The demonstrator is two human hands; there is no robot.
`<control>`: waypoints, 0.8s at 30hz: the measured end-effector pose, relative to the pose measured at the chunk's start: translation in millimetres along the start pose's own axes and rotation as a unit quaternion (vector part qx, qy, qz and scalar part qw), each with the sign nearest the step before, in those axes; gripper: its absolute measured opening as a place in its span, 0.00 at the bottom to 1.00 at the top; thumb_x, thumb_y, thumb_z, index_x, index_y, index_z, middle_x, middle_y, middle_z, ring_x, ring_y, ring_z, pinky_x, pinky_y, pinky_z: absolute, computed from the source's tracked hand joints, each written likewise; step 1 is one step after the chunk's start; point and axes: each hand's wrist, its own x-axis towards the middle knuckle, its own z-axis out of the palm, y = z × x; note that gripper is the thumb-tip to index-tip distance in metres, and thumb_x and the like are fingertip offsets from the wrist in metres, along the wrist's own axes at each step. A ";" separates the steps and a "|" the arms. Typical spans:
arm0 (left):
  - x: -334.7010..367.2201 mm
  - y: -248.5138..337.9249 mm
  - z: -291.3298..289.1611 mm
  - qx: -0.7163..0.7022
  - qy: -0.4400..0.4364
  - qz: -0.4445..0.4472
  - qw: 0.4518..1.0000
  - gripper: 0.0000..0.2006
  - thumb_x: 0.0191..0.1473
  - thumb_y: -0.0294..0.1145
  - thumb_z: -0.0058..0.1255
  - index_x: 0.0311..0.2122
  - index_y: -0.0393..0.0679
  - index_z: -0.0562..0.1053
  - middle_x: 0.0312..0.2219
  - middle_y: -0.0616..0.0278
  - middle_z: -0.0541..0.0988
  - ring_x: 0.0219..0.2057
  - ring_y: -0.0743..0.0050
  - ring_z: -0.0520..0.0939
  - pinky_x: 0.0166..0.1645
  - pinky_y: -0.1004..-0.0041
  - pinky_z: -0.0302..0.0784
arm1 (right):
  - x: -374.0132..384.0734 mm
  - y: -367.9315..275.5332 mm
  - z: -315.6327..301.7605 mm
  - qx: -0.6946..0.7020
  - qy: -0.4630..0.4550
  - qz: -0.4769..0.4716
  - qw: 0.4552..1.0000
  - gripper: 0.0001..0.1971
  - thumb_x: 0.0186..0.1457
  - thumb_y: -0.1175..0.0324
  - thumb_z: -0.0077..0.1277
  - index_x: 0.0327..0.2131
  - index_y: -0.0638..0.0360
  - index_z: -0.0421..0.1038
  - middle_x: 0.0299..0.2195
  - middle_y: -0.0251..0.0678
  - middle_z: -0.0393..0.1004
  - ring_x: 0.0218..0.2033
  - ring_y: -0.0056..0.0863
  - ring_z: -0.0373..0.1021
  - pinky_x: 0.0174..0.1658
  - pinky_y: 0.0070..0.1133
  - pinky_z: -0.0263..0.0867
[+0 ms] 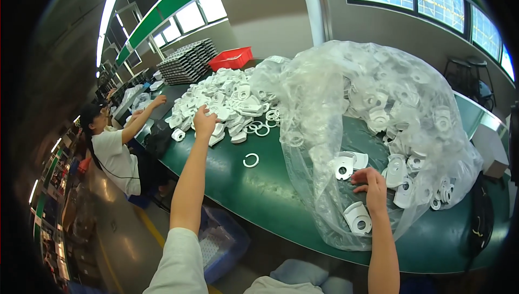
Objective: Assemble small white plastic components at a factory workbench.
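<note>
My left hand (205,123) is over the near edge of a heap of white plastic parts (219,97), its fingers loosely bent and apart, with nothing visible in them. On the right, my right hand (373,187) reaches into the mouth of a large clear plastic bag (319,105). Its fingers are curved and apart, beside a white plate-like part with a round hole (344,167). Another such part (358,218) lies nearer to me on the bag's film. Many more fill the bag. A lone white open ring (251,160) rests on the table between my hands.
The green table (238,186) curves across in front of me. Stacked dark trays (186,61) and a red bin (231,58) stand at the back. A blue crate (224,245) is below the table edge. At left, a co-worker (116,151) sits. A box (489,151) is far right.
</note>
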 end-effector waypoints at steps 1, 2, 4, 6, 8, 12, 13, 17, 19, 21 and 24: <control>2.4 0.4 7.9 0.107 0.004 0.067 0.992 0.15 0.46 0.23 0.48 0.42 0.33 0.71 0.26 0.52 0.79 0.22 0.68 0.81 0.27 0.73 0.78 | 0.2 0.4 -0.7 0.001 0.001 0.003 1.000 0.23 0.63 0.54 0.32 0.32 0.64 0.70 0.29 0.38 0.74 0.29 0.24 0.71 0.27 0.17 0.67; -9.2 9.0 19.7 0.113 -0.082 0.094 0.986 0.14 0.45 0.23 0.49 0.41 0.35 0.73 0.27 0.53 0.79 0.21 0.69 0.81 0.26 0.74 0.76 | -0.2 -0.2 -2.7 -0.001 0.007 0.006 1.000 0.23 0.63 0.54 0.32 0.32 0.64 0.70 0.29 0.38 0.74 0.29 0.24 0.71 0.27 0.17 0.67; -41.9 27.0 46.7 0.111 -0.223 0.101 0.963 0.10 0.45 0.23 0.50 0.36 0.36 0.75 0.28 0.53 0.79 0.24 0.69 0.81 0.27 0.75 0.75 | 0.2 -1.7 -2.6 0.017 0.022 0.021 0.999 0.18 0.62 0.59 0.34 0.31 0.63 0.70 0.29 0.36 0.74 0.28 0.21 0.70 0.26 0.16 0.67; -93.2 56.2 71.3 0.141 -0.262 0.206 0.932 0.07 0.45 0.24 0.51 0.32 0.36 0.76 0.28 0.54 0.79 0.26 0.69 0.80 0.30 0.76 0.74 | 0.7 -1.0 -1.2 0.021 0.018 0.023 0.999 0.18 0.62 0.60 0.34 0.31 0.63 0.70 0.28 0.36 0.74 0.27 0.21 0.70 0.26 0.16 0.67; -145.2 86.2 95.0 0.075 -0.314 0.202 0.925 0.09 0.46 0.25 0.52 0.35 0.38 0.76 0.28 0.59 0.79 0.28 0.74 0.79 0.34 0.77 0.74 | 2.6 3.8 -1.9 0.027 0.022 0.019 0.999 0.21 0.63 0.57 0.33 0.32 0.65 0.69 0.26 0.38 0.73 0.24 0.24 0.70 0.24 0.17 0.68; -229.4 145.8 132.4 -0.086 -0.454 0.238 0.854 0.11 0.43 0.25 0.55 0.35 0.37 0.75 0.32 0.55 0.77 0.31 0.65 0.79 0.35 0.71 0.74 | 4.2 5.5 0.2 0.060 0.031 0.022 0.997 0.18 0.63 0.58 0.35 0.33 0.65 0.68 0.26 0.38 0.71 0.22 0.24 0.70 0.22 0.17 0.68; -240.6 150.1 145.6 -0.093 -0.457 0.238 0.852 0.11 0.43 0.25 0.55 0.35 0.37 0.75 0.32 0.55 0.77 0.31 0.65 0.79 0.35 0.71 0.74 | 2.8 3.4 -1.2 0.062 0.036 0.019 0.997 0.18 0.63 0.58 0.35 0.34 0.65 0.68 0.26 0.38 0.71 0.23 0.24 0.70 0.22 0.17 0.68; -264.6 161.3 171.0 0.102 -0.471 0.378 0.790 0.17 0.39 0.28 0.59 0.38 0.38 0.71 0.37 0.53 0.74 0.40 0.53 0.74 0.45 0.64 0.71 | 0.8 4.2 -7.5 0.070 0.056 0.020 0.996 0.11 0.60 0.66 0.39 0.36 0.64 0.67 0.28 0.37 0.71 0.24 0.23 0.70 0.23 0.16 0.67; -264.3 158.1 175.8 0.163 -0.466 0.378 0.784 0.18 0.39 0.27 0.57 0.39 0.39 0.68 0.38 0.51 0.74 0.42 0.51 0.74 0.45 0.61 0.70 | 0.9 8.5 -8.5 0.023 0.062 0.001 0.998 0.10 0.55 0.72 0.44 0.40 0.64 0.66 0.34 0.38 0.70 0.28 0.24 0.71 0.24 0.17 0.68; -256.6 157.6 168.9 0.212 -0.463 0.386 0.769 0.16 0.40 0.26 0.55 0.38 0.39 0.69 0.37 0.50 0.74 0.41 0.51 0.74 0.44 0.60 0.71 | 3.2 10.6 1.6 -0.056 0.054 -0.073 0.994 0.18 0.50 0.75 0.49 0.47 0.63 0.63 0.42 0.40 0.68 0.34 0.26 0.72 0.26 0.17 0.70; -250.5 174.3 164.9 0.146 -0.396 0.444 0.791 0.13 0.41 0.24 0.53 0.36 0.39 0.71 0.33 0.50 0.75 0.36 0.50 0.76 0.37 0.61 0.73 | 3.6 3.0 16.8 -0.077 0.081 -0.190 0.975 0.26 0.47 0.76 0.53 0.52 0.60 0.60 0.48 0.40 0.65 0.39 0.26 0.71 0.27 0.16 0.69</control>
